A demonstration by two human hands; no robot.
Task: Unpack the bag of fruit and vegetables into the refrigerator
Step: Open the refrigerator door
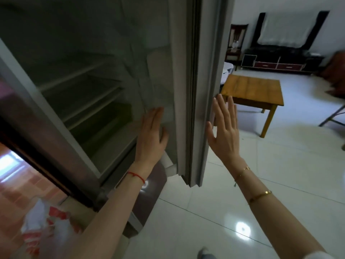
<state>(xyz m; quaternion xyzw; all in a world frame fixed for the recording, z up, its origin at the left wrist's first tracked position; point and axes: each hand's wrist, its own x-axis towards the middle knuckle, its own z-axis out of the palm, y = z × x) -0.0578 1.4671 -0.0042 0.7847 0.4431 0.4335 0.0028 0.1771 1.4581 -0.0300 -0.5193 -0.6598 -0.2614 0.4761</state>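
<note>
Bag (50, 227) lies at the lower left on the floor beside the refrigerator (89, 101), blurred, contents hidden; thin plastic, likely soft and slack, best taken by its gathered top. Left hand (152, 135) rests flat on the open door's (188, 90) inner face, right hand (224, 128) flat by its outer edge, both holding nothing. Shelves appear dim.

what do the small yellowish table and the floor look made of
The small yellowish table looks like varnished wood: plank seams and grain show on its top. The pale floor looks like glossy glazed tile: thin grout lines and sharp lamp reflections, though polished stone is possible.
</note>
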